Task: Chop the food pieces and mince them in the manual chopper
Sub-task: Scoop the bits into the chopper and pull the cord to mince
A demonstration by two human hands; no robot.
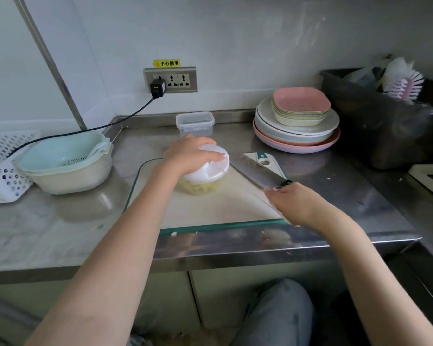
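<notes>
So the small manual chopper with the white round lid and clear bowl (pixel 205 171) is sitting on the pale rectangular cutting board with the green rim (pixel 210 208), toward the far left part of it, and there are yellowish food pieces (pixel 200 189) inside the bowl. The left hand (pixel 185 158) is draped over the lid, fingers curled down around its far edge and gripping it. The right hand (pixel 295 203) is wrapped round the dark handle of a wide steel cleaver (pixel 256 172), fingers closed tight together on the handle; the blade lies low over the right side of the board, pointing away to the far left, tip just beside the chopper lid. Can't tell if the blade actually touches the board.

Everything's on a stainless steel counter (pixel 60 221). On the left there's a stack of pastel colander bowls (pixel 65 163), with a white perforated basket (pixel 3 168) beside it. Behind the chopper there's a clear lidded plastic box (pixel 195 123). Far right has a pile of pastel plates (pixel 296 126), and a dark bin (pixel 375 121) holding a brush.
</notes>
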